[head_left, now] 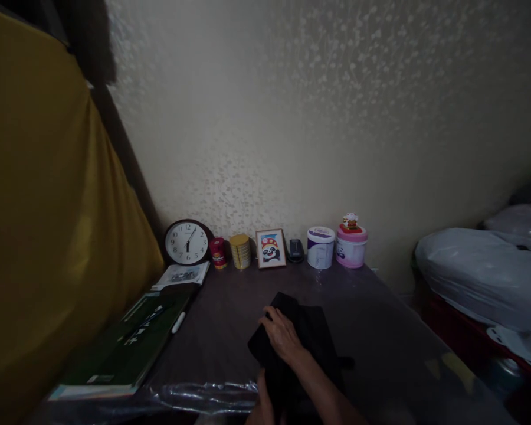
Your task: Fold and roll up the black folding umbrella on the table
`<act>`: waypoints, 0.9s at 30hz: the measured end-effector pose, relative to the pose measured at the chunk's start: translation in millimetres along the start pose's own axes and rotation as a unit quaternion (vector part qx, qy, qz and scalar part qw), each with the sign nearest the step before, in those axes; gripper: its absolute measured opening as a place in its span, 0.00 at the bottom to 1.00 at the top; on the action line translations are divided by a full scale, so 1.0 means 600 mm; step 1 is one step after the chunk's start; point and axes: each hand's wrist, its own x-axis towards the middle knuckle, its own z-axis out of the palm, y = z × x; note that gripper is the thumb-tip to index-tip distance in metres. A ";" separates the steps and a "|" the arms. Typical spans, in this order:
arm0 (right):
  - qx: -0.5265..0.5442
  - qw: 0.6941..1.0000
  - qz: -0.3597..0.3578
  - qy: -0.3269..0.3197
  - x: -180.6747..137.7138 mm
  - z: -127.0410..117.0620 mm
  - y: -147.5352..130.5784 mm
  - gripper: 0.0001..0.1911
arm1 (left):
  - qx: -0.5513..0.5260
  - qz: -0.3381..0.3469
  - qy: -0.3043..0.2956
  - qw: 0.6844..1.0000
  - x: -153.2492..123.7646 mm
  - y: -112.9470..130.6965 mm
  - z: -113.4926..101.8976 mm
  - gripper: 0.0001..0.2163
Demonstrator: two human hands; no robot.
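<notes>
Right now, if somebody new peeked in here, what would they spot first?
Probably the big yellow cloth, filling the picture's left side, and the round white-faced clock at the left end of the row along the table's back. Their eye might also catch the bare right hand on a black thing, low and near the middle, with the left hand just below.

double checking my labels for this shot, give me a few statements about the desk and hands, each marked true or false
1. The right hand is on the black item. True.
2. The clock stands right of the panda picture. False: the clock stands left of the panda picture.
3. A figurine sits on the pink-lidded tin. True.
4. The white marker lies on the green book. False: the white marker lies beside the green book.
</notes>
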 end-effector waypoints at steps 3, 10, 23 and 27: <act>0.011 1.000 -0.005 0.005 0.002 0.004 0.002 0.14 | -0.036 0.016 0.044 0.998 -0.004 0.003 -0.003 0.36; 0.059 0.998 -0.005 0.003 0.010 0.010 0.008 0.13 | 0.022 0.012 0.004 1.000 0.007 0.018 -0.014 0.28; 0.143 0.990 0.007 0.009 -0.073 -0.025 0.028 0.13 | 0.019 -0.011 0.046 0.999 0.028 0.009 -0.002 0.22; 0.132 0.991 -0.005 -0.014 -0.034 -0.006 0.062 0.15 | 0.033 -0.041 0.063 0.997 0.031 0.008 0.008 0.21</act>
